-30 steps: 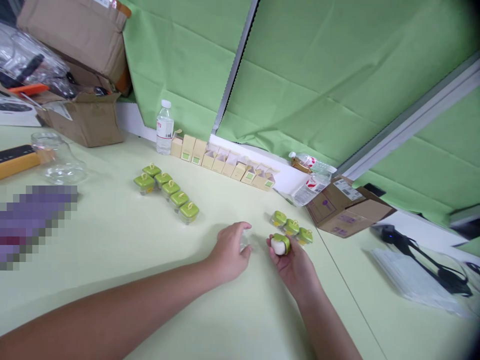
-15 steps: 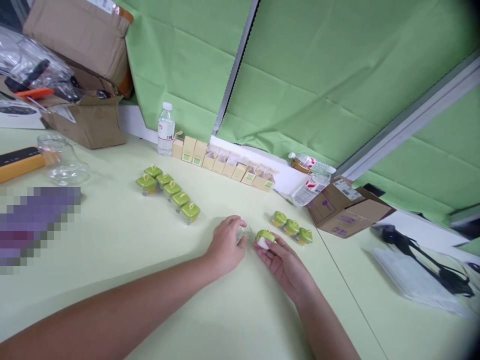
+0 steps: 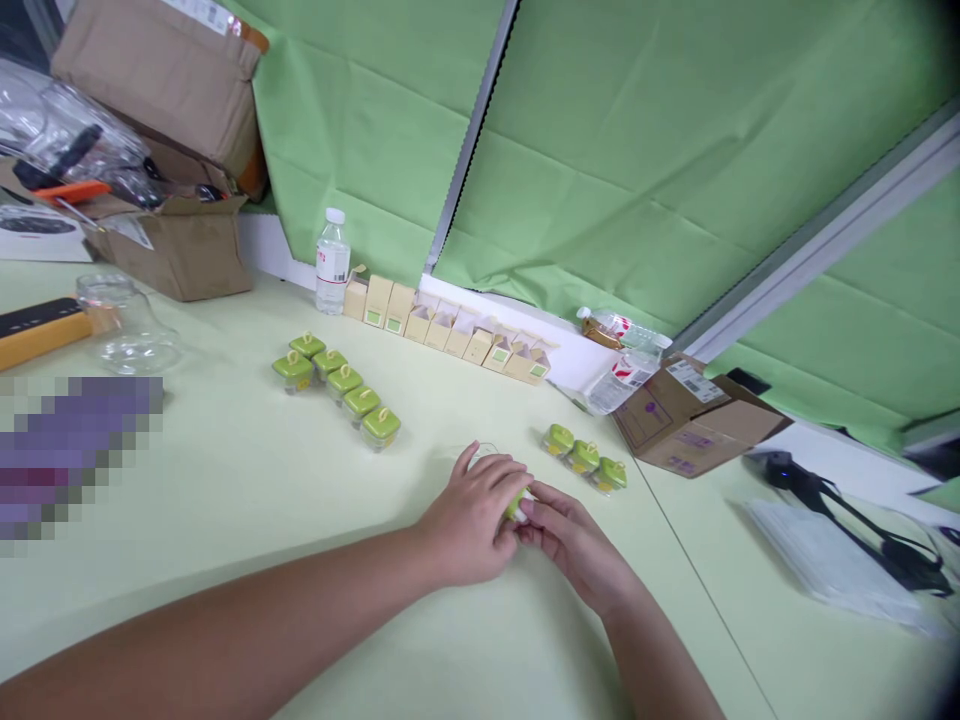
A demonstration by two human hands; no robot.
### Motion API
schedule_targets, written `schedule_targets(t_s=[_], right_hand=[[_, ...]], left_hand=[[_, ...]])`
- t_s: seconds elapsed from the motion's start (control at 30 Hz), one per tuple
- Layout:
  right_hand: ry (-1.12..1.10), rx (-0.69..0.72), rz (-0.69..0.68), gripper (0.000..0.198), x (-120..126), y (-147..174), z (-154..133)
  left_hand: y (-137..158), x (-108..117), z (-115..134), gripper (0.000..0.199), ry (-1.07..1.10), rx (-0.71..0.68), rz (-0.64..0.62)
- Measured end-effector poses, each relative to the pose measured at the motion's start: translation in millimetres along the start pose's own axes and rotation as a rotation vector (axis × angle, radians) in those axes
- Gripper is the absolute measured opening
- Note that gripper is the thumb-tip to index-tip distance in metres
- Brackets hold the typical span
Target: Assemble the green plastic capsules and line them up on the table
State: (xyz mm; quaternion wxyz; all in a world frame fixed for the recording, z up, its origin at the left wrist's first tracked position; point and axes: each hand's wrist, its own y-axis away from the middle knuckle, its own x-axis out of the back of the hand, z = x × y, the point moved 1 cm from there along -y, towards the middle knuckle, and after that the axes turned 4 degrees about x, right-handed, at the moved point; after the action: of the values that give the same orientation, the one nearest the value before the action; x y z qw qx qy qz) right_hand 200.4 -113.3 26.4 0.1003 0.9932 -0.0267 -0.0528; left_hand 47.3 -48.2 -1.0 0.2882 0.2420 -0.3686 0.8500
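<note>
Both hands meet near the table's middle around a green lid (image 3: 516, 506) with something white at its underside. My right hand (image 3: 574, 540) pinches the lid from the right. My left hand (image 3: 476, 520) curls over it from the left, hiding much of it. Just behind my left fingers shows the rim of a small clear cup (image 3: 486, 448), mostly hidden. To the right stand three small clear jars with green lids (image 3: 583, 457). Several more green-lidded jars (image 3: 344, 380) form a slanting group to the left, each with a pale loop on top.
A row of small tan boxes (image 3: 457, 330) lines the back, beside an upright water bottle (image 3: 331, 262). Plastic bottles (image 3: 628, 372) lean by a cardboard box (image 3: 694, 415) at right. A clear vessel (image 3: 135, 330) and yellow-black object (image 3: 41, 330) lie left.
My left hand has let go of the clear cup and moved right onto the green lid. My right hand stays on the lid, nearly in the same place.
</note>
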Motion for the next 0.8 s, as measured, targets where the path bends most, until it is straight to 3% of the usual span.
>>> schedule_targets(t_s=[0.37, 0.57, 0.8], right_hand=[[0.03, 0.026, -0.039, 0.026, -5.0, 0.7, 4.2], [0.156, 0.049, -0.006, 0.023, -4.9, 1.8, 4.0], [0.343, 0.078, 0.021, 0.02, -4.3, -0.5, 4.8]], left_hand=[[-1.7, -0.8, 3.5, 0.046, 0.023, -0.115, 0.009], [1.2, 0.5, 8.3, 0.045, -0.051, -0.213, -0.01], [4.7, -0.6, 9.5, 0.048, -0.067, -0.162, -0.031]])
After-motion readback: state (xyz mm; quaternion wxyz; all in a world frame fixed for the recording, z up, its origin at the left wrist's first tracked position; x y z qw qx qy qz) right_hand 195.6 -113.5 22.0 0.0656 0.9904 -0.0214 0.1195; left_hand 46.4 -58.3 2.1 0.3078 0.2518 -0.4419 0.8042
